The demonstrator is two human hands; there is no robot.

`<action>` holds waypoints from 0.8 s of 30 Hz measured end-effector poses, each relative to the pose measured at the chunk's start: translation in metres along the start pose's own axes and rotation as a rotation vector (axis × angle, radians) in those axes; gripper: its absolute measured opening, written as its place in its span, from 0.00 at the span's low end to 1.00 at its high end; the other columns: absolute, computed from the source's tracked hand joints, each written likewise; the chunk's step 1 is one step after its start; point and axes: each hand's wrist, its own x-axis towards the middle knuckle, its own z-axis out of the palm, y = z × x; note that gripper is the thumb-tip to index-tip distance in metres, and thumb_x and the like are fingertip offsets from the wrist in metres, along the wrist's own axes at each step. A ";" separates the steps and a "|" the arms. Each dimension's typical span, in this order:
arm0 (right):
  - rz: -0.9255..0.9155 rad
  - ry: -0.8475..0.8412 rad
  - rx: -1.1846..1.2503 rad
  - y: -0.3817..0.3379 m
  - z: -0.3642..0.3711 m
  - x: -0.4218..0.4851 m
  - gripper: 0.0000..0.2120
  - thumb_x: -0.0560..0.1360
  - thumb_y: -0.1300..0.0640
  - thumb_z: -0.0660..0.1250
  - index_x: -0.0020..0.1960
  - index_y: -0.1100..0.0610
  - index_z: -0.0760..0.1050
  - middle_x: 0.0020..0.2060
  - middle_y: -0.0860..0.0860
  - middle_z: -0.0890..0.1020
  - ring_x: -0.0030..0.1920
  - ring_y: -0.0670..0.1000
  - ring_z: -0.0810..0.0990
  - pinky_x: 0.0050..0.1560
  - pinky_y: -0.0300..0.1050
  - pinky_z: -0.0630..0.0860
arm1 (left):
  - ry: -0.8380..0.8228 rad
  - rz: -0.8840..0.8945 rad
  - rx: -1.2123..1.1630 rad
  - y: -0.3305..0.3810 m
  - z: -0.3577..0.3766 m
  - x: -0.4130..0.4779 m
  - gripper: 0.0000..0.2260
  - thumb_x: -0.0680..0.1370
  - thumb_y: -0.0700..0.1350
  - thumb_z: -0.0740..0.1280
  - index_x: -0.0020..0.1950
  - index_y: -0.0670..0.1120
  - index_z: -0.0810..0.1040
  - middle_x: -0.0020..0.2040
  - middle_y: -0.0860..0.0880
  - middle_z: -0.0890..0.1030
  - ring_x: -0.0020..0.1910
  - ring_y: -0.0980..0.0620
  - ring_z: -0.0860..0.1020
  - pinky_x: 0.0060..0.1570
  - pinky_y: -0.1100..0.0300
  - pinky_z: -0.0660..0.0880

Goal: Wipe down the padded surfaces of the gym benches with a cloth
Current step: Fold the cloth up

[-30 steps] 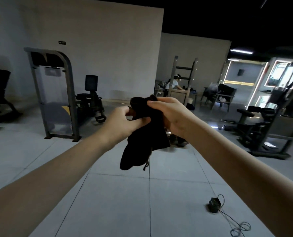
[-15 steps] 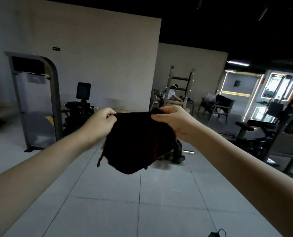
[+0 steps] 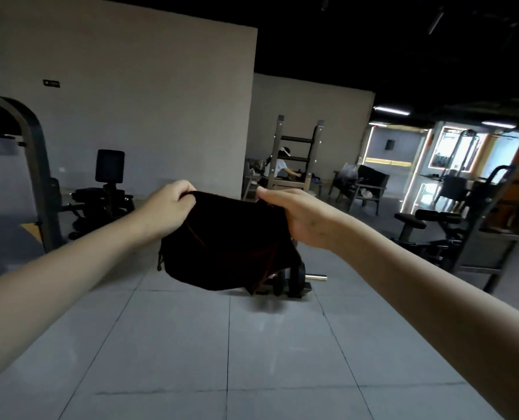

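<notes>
While both arms are stretched forward, a dark, soft fabric cloth is held spread out in mid-air above the grey tiled floor. Its upper left edge is pinched in the curled fingers of the left hand, and its upper right edge is gripped by the right hand. A black padded gym bench is seen well apart, off to the right.

Two grips: left grip, right grip. One black cloth. One seated person far back. One ladder rack. One arch-frame machine. One padded seat machine. One padded bench, right. One dark armchair. Two ceiling strip lights. One wall sign.
</notes>
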 end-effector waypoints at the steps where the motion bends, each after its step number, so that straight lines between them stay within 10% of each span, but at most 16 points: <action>1: 0.007 0.025 0.020 0.000 -0.005 0.013 0.11 0.79 0.55 0.63 0.48 0.63 0.77 0.40 0.56 0.81 0.43 0.53 0.81 0.55 0.49 0.77 | -0.011 0.023 0.024 -0.005 0.002 0.015 0.08 0.82 0.41 0.57 0.48 0.41 0.74 0.37 0.47 0.74 0.35 0.50 0.71 0.34 0.58 0.64; 7: 0.030 0.221 -0.133 0.001 -0.037 0.091 0.09 0.79 0.58 0.63 0.41 0.58 0.75 0.33 0.52 0.75 0.33 0.47 0.74 0.34 0.38 0.71 | -0.067 0.195 0.102 -0.042 0.020 0.120 0.07 0.81 0.40 0.58 0.45 0.42 0.73 0.36 0.46 0.75 0.36 0.49 0.72 0.36 0.56 0.65; 13: -0.072 0.343 -0.654 -0.003 -0.070 0.176 0.09 0.70 0.68 0.70 0.41 0.54 0.80 0.36 0.50 0.82 0.40 0.47 0.80 0.45 0.41 0.77 | -0.324 0.363 0.134 -0.080 0.042 0.230 0.09 0.81 0.42 0.60 0.41 0.48 0.72 0.36 0.49 0.75 0.35 0.53 0.71 0.36 0.58 0.66; 18: 0.002 0.362 -0.966 -0.003 -0.095 0.225 0.14 0.66 0.65 0.77 0.35 0.51 0.75 0.29 0.43 0.77 0.28 0.38 0.74 0.26 0.27 0.66 | -0.564 0.414 0.121 -0.100 0.060 0.302 0.17 0.68 0.64 0.71 0.44 0.51 0.76 0.40 0.55 0.80 0.38 0.57 0.79 0.40 0.63 0.73; 24: 0.252 0.491 -1.338 -0.006 -0.145 0.268 0.13 0.70 0.57 0.76 0.48 0.66 0.78 0.38 0.55 0.79 0.41 0.54 0.78 0.34 0.37 0.71 | -0.780 0.471 0.473 -0.130 0.084 0.392 0.07 0.70 0.39 0.76 0.37 0.50 0.81 0.33 0.54 0.80 0.29 0.63 0.75 0.33 0.67 0.69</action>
